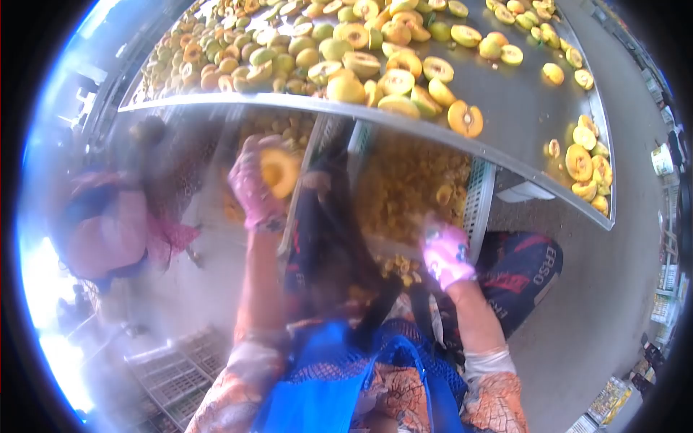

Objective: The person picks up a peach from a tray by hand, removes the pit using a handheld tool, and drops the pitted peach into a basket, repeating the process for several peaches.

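Observation:
My left hand (256, 184), in a pink glove, is closed round a halved yellow fruit (280, 173), its cut face showing. It is below the front edge of the metal table (498, 94). My right hand (445, 249), also gloved in pink, is blurred beside the near right side of a crate (480, 198) of yellow fruit pieces. Its fingers are smeared, and whether they hold anything cannot be made out. Many halved fruits (361, 63) lie on the table above both hands.
Another person (108, 224) in pink is at the left. Empty-looking plastic crates (177, 375) stand on the floor at the lower left. A white bucket (661, 160) and stacked boxes (610, 400) line the right side. A white container (525, 191) is under the table.

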